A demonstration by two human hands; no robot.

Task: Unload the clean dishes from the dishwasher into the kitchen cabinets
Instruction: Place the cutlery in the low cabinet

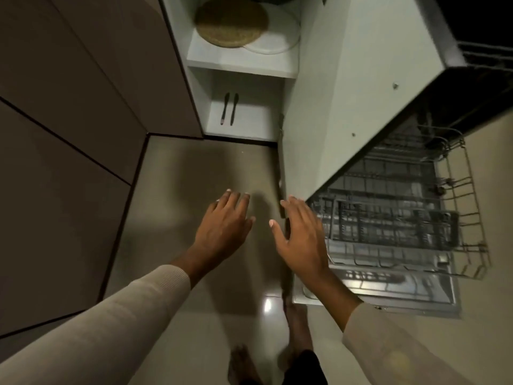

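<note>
Beige sleeves (111, 315) reach forward. Left hand (224, 226) and right hand (302, 240) hover palm-down, fingers straight and spread, holding nothing. The right hand is beside the pulled-out rack (402, 218), at the white door's (333, 107) lower corner. Floor (194, 176) lies open ahead. The far cabinet (200, 93) holds utensils (229, 108), a mat (231, 22) and a plate (277, 37).

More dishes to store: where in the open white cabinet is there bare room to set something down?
The white lower shelf is bare to the right of the two dark utensils. The upper shelf is crowded: a round woven mat overlapping a pale round plate leaves only its front strip free.
</note>
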